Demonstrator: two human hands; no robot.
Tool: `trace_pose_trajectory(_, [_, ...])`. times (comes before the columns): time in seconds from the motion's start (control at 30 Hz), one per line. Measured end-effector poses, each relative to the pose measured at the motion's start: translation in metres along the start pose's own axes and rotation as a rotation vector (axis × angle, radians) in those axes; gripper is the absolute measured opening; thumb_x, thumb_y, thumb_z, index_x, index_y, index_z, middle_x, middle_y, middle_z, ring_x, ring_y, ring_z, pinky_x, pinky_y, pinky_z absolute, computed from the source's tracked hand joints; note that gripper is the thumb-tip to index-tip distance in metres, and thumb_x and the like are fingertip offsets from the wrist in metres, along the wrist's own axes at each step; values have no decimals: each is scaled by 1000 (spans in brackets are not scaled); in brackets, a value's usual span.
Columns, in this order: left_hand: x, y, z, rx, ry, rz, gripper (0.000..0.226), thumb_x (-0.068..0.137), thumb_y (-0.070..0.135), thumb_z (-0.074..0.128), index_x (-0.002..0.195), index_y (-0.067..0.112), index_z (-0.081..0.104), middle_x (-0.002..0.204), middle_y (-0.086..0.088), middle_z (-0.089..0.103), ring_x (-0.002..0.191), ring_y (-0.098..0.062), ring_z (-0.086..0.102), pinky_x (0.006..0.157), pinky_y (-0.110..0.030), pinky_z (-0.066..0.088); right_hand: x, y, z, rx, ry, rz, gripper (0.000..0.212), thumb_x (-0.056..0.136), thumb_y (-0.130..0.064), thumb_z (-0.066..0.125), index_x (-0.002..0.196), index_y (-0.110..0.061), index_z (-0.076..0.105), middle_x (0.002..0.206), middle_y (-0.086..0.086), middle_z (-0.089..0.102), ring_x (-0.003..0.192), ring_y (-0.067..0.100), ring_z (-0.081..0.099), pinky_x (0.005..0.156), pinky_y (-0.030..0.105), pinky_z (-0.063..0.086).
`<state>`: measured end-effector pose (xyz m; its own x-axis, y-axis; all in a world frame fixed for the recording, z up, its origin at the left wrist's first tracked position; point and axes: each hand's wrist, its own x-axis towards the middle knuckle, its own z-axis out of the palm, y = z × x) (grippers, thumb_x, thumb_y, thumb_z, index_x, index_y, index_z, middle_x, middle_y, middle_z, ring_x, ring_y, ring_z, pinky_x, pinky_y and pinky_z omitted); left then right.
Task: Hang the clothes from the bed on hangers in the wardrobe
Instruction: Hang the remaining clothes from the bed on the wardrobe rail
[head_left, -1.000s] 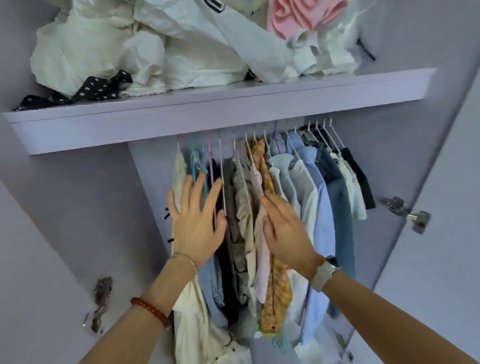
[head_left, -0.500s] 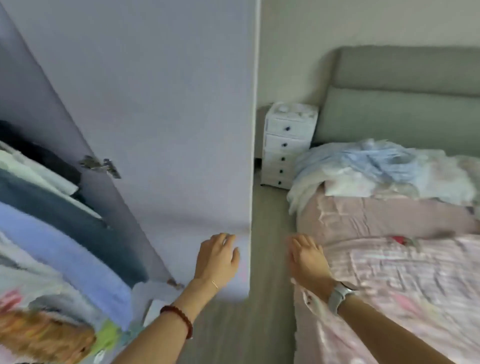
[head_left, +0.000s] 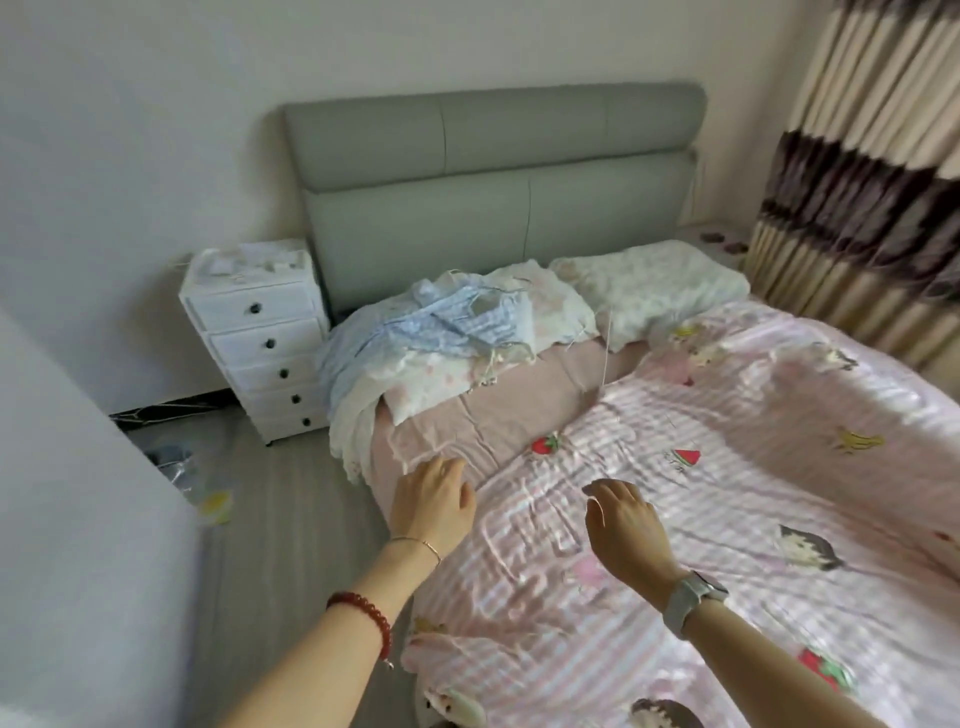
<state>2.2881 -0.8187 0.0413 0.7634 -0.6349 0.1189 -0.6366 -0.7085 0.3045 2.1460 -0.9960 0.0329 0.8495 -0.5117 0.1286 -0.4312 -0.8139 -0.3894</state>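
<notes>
Both hands hover empty with relaxed fingers, left hand (head_left: 434, 499) over the bed's (head_left: 519, 415) near-left edge, right hand (head_left: 626, 525) beside it; clothes (head_left: 441, 322) lie heaped at the head-end left corner.

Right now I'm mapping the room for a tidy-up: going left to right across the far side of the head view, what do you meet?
White drawer unit → blue and white clothes heaped on a pillow → second pillow → striped curtain.

clothes (head_left: 441, 322) heaped on pillow (head_left: 524, 317) at bed (head_left: 727, 467) head; drawer unit (head_left: 260, 338) left of bed.
</notes>
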Motion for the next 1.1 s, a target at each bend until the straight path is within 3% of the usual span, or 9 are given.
trace_pose_trajectory(0.07, [49,-11,7,19,-1,31,29,90,23,45,113,10,59,112,-7,63,102,-27,57,80,-36,45,38,7,9,-13,5,23,42,84,-23,33,104,-7,66,107,8,66,104,32,58,83,41,47])
trace_pose_trajectory(0.2, [146,-42,17,40,-1,-13,40,89,29,29,108,11,59,113,-4,61,101,-25,56,83,-35,39,127,10,31,-51,-70,31,31,92,-14,41,119,-10,57,124,5,56,119,25,46,97,37,40])
trace_pose_trajectory(0.33, [262,-90,34,9,-61,-82,38,94,25,37,129,16,47,130,-3,52,115,-23,49,91,-33,40,253,6,61,-79,-143,20,35,94,-14,38,125,-11,52,129,5,52,122,23,43,99,33,37])
trace_pose_trajectory(0.6, [446,-161,111,21,-138,-115,41,95,24,37,135,16,40,137,-5,43,119,-26,44,89,-36,42,459,23,146,-89,-274,133,37,94,-16,33,130,-13,43,132,9,48,122,27,41,99,37,37])
trace_pose_trajectory(0.77, [489,-193,181,30,-207,-139,50,95,29,38,143,19,26,150,-9,21,135,-29,24,99,-42,38,540,29,202,46,-286,218,41,96,-15,32,136,-6,37,138,16,42,126,30,40,101,31,30])
trace_pose_trajectory(0.83, [494,-208,204,48,-241,-206,55,96,37,34,147,25,14,155,-8,3,142,-30,2,108,-47,26,565,32,227,109,-317,280,44,98,-17,30,140,-5,28,142,16,35,127,31,38,100,33,29])
trace_pose_trajectory(0.9, [493,-223,225,54,-293,-268,57,97,45,28,147,33,4,156,-6,-10,141,-31,-11,111,-51,10,584,36,255,204,-354,355,49,97,-18,30,142,-4,19,138,19,34,115,31,44,93,39,33])
trace_pose_trajectory(0.97, [489,-239,241,115,-351,-271,57,93,52,17,145,38,-3,155,-3,-13,141,-31,-13,112,-51,4,598,38,279,298,-349,442,49,94,-19,34,138,1,24,124,20,43,103,30,47,88,40,37])
trace_pose_trajectory(1.1, [485,-258,254,188,-435,-222,59,95,52,17,145,36,-10,155,-1,-16,142,-28,-12,113,-47,2,617,38,295,352,-272,664,42,93,-24,43,123,6,45,123,25,52,112,38,50,98,43,40])
